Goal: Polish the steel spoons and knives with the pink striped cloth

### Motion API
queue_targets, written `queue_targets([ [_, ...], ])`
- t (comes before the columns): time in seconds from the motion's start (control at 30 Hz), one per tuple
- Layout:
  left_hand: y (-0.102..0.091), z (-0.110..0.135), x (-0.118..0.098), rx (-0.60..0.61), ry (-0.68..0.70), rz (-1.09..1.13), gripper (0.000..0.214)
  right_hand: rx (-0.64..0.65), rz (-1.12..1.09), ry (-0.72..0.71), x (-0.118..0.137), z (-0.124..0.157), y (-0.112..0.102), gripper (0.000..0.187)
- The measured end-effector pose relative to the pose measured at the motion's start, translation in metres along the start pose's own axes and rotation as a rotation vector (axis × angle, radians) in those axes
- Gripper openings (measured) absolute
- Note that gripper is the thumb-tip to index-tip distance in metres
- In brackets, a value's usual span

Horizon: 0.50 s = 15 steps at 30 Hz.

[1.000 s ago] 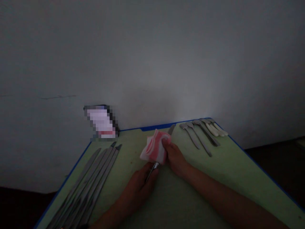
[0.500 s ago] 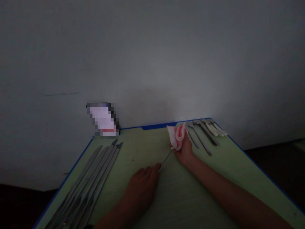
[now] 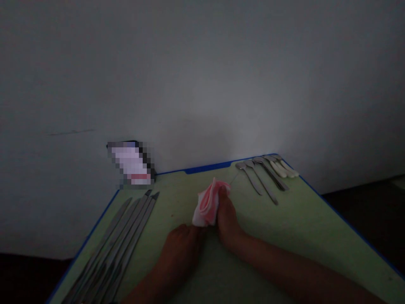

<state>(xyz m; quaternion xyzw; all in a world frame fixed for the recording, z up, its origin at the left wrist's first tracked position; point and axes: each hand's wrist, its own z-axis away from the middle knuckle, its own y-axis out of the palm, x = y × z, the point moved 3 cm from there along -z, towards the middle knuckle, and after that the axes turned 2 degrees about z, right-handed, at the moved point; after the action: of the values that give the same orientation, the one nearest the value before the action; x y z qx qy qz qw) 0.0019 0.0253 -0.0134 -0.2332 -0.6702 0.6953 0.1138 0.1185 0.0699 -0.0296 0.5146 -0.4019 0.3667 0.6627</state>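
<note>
My right hand (image 3: 228, 215) is closed round a folded pink and white cloth (image 3: 207, 207) over the middle of the table. A faint, thin metal piece of cutlery (image 3: 234, 179) juts out past the far side of the cloth; its kind cannot be made out. Close in front of the cloth, my left hand (image 3: 182, 247) is closed, gripping the near end of that cutlery, which the fingers and cloth hide. To the left lie several table knives (image 3: 126, 236) side by side. Several metal spoons (image 3: 253, 177) rest at the far right, beside white-handled cutlery (image 3: 284, 169).
A phone with a blurred screen (image 3: 131, 162) leans against the grey wall (image 3: 202, 84) at the back left. The pale green tabletop (image 3: 268, 223) has a blue edge, and its far side meets the wall.
My right hand and the cloth have slid along the cutlery, toward me and left, up to my left hand. The shaft between the hands is now covered, and the far end shows.
</note>
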Motion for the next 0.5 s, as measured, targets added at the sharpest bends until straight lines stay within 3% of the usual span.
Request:
queue_targets([
  [0.13,-0.006,0.0,0.0,-0.006,-0.026,0.127,0.039,0.073,-0.018,0.018,0.001,-0.003,0.003,0.056],
  [0.23,-0.011,0.001,-0.003,0.0,0.038,0.185,0.035,0.096,-0.154,0.071,0.007,-0.018,0.0,0.053],
  [0.33,-0.014,0.004,-0.006,0.013,0.112,0.204,0.034,0.001,-0.332,0.078,0.02,-0.036,-0.012,0.041],
  [0.5,-0.009,0.009,-0.008,0.029,0.216,0.185,0.035,-0.102,-0.32,0.006,0.032,-0.054,-0.03,0.037],
])
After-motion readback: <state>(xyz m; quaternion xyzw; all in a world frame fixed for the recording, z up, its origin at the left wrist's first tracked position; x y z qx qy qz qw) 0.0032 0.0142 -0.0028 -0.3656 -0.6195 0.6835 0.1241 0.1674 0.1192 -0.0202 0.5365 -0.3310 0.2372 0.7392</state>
